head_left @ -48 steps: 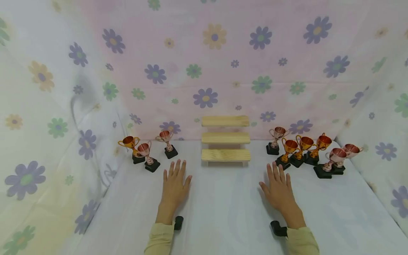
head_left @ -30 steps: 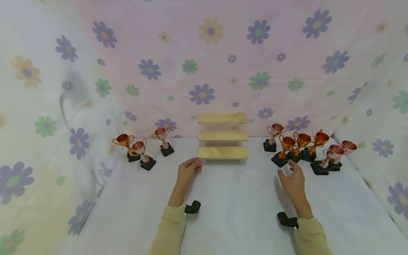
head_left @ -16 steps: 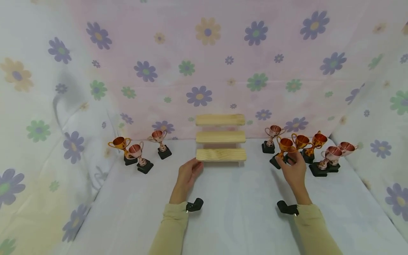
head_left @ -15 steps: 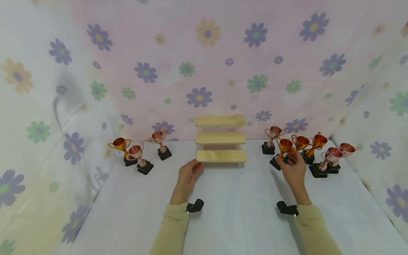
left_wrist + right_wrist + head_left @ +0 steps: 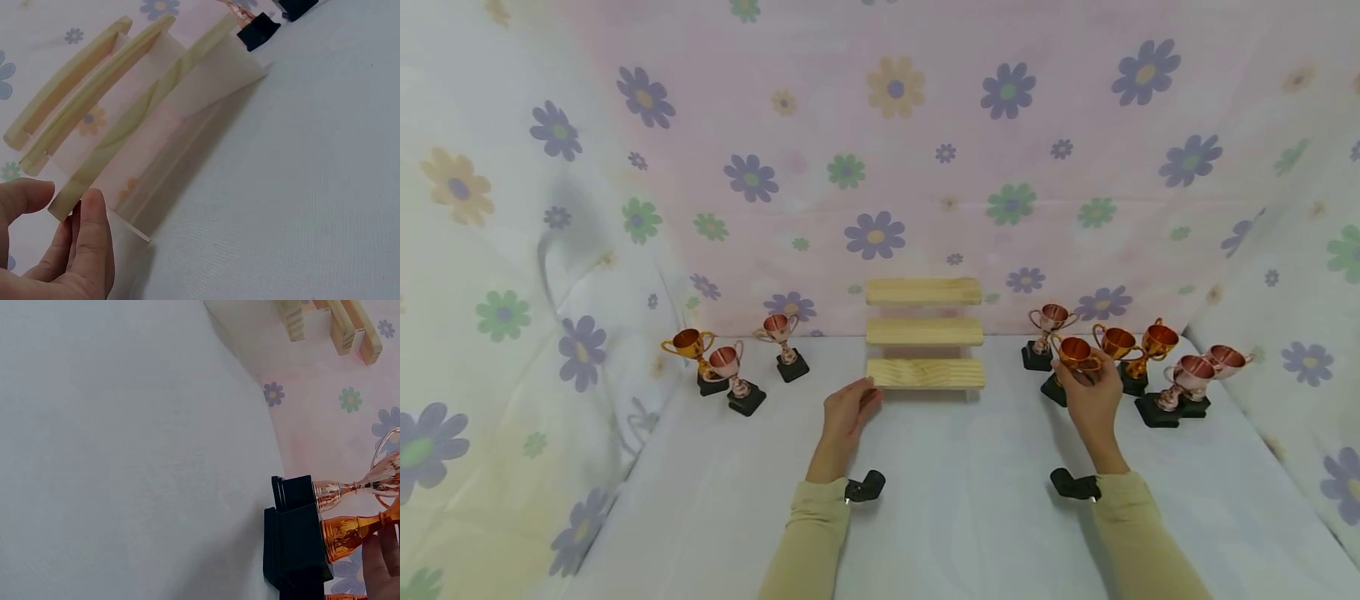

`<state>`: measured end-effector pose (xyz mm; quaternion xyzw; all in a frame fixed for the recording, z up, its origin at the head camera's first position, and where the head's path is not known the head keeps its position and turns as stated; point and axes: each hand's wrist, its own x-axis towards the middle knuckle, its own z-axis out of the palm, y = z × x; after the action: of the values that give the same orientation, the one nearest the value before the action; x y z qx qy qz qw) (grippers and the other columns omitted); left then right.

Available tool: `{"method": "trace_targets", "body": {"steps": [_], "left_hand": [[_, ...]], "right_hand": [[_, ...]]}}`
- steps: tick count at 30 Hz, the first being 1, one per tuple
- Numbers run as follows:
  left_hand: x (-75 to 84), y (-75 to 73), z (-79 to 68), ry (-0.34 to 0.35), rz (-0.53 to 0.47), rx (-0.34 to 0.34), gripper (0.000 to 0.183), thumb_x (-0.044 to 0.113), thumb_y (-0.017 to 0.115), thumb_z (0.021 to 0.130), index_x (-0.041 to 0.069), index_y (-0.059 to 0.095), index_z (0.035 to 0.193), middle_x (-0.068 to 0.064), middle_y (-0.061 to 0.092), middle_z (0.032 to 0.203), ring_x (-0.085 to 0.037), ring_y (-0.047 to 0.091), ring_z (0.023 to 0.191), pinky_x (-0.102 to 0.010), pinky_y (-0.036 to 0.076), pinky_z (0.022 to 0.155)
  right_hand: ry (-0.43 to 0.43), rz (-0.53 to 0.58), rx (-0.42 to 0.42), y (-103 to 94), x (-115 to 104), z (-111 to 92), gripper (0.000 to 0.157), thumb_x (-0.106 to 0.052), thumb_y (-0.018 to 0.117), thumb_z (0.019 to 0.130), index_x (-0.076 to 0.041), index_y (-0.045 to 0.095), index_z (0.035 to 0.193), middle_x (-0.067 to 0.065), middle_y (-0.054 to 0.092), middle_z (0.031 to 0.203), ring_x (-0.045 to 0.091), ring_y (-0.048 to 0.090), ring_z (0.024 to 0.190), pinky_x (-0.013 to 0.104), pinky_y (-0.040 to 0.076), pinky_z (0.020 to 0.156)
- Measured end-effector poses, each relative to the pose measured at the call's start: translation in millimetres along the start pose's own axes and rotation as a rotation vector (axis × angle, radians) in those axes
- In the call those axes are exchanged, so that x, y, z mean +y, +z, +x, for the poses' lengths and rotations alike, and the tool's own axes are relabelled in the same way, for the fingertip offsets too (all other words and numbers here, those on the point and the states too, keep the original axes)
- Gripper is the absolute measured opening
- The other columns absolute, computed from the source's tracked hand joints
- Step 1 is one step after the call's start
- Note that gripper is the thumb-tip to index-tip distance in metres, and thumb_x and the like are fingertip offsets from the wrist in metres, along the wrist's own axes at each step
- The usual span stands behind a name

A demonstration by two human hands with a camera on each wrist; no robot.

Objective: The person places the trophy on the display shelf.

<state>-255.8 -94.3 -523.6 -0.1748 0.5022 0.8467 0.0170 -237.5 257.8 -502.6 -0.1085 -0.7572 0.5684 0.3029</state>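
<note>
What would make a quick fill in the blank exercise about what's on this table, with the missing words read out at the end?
The stand has ____ wooden shelves.
The left hand pinches the lowest shelf at its ____ end.
The right hand holds a gold trophy on the stand's ____ side.
Left of the stand, ____ of the three trophies is gold.

Missing words: three; left; right; one.

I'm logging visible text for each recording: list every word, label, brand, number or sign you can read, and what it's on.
None: no text can be read in any of the three views.
Trophies: no lettering visible on the sides in view.
Wooden shelf: only wood grain.
Backdrop: printed flowers only.
Wrist cameras: too small to tell.
</note>
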Motion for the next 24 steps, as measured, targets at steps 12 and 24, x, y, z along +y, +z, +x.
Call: {"method": "trace_targets", "body": {"steps": [12,24], "left_hand": [[-7.9,3.1,2.0,0.023,-0.043,0.073,0.042,-0.002,0.068,0.093,-0.015,0.056,0.131,-0.011,0.067,0.099,-0.012,0.069,0.083,-0.022,0.061,0.083],[-10.2,8.5,3.4,0.044,-0.072,0.126,0.037,-0.004,0.071,0.09,-0.015,0.06,0.124,-0.012,0.067,0.094,-0.013,0.07,0.078,-0.022,0.062,0.076]], "right_hand": [[-0.189,0.088,-0.069,8.8,-15,-34,0.044,0.013,0.079,0.08,0.012,0.06,0.12,-0.008,0.062,0.109,-0.005,0.062,0.092,0.01,0.056,0.083],[-0.326,0.15,-0.184,28.8,-69,-78,0.045,0.019,0.084,0.068,0.013,0.067,0.11,-0.005,0.07,0.102,-0.008,0.065,0.09,0.015,0.06,0.074]]}}
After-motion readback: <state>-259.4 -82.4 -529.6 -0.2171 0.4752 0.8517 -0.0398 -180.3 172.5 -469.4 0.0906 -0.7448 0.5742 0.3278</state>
